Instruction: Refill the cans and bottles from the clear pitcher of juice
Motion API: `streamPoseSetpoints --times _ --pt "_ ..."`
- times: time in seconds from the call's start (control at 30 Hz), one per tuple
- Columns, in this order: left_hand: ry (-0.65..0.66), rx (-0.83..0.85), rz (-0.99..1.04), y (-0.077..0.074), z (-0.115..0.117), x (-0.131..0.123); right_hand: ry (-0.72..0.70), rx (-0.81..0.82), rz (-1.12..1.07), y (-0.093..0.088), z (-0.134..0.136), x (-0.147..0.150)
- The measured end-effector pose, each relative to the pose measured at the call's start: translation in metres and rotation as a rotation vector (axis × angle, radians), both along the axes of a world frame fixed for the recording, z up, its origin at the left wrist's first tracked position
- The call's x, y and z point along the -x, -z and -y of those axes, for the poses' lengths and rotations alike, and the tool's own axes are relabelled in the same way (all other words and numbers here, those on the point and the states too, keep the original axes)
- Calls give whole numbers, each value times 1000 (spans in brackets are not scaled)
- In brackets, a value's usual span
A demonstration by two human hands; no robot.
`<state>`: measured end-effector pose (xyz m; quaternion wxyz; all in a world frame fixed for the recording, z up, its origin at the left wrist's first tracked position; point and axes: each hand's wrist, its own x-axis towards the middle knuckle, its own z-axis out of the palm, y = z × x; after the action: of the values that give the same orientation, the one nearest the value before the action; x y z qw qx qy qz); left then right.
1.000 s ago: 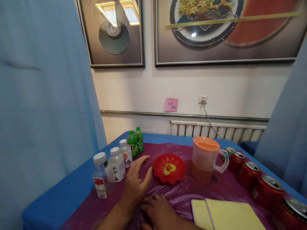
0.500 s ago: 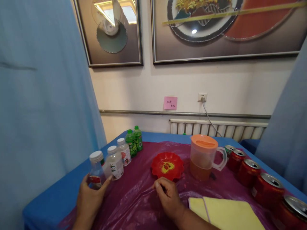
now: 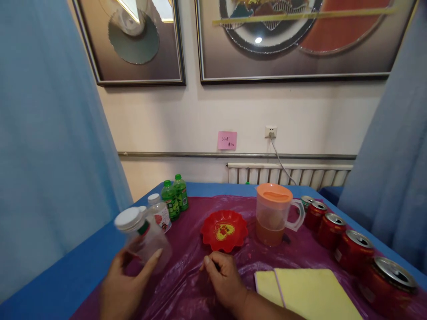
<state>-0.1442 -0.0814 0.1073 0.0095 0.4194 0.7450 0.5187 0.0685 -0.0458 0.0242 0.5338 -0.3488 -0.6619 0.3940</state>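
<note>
Gripping white-capped bottle (image 3: 148,243), left hand (image 3: 125,282) half-curled; right hand (image 3: 227,280) (curled, palm hidden) near red dish (image 3: 238,231).

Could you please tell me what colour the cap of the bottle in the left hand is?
The cap is white, seen best in the head view.

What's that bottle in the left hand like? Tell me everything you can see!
The bottle looks like clear plastic, with a wide white cap on and a bit of green near its neck. It leans, cap toward the picture's left. The left hand holds it between thumb and fingers, at the near end of the bottle row. It's blurry, so I can't tell what's inside or whether its bottom touches anything.
</note>
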Motion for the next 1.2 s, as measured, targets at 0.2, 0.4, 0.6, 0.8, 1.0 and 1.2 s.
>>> streamPoseSetpoints --times 0.2,0.4,0.6,0.8,1.0,1.2 --pt "466 -211 30 -18 -76 -57 -48 137 -25 -26 2 -9" --pt "535 -244 -170 11 -130 -67 77 -1 -26 -38 -51 -36" --pt "551 -374 -642 58 -141 -42 294 -117 -80 -3 -71 -53" --pt "640 -390 -860 55 -141 -42 311 -298 -3 -9 -66 -70" --pt "683 -426 -942 52 -136 -50 350 -357 77 -21 -61 -80" --pt "682 -404 -946 50 -135 -49 399 -423 144 -26 -61 -83"
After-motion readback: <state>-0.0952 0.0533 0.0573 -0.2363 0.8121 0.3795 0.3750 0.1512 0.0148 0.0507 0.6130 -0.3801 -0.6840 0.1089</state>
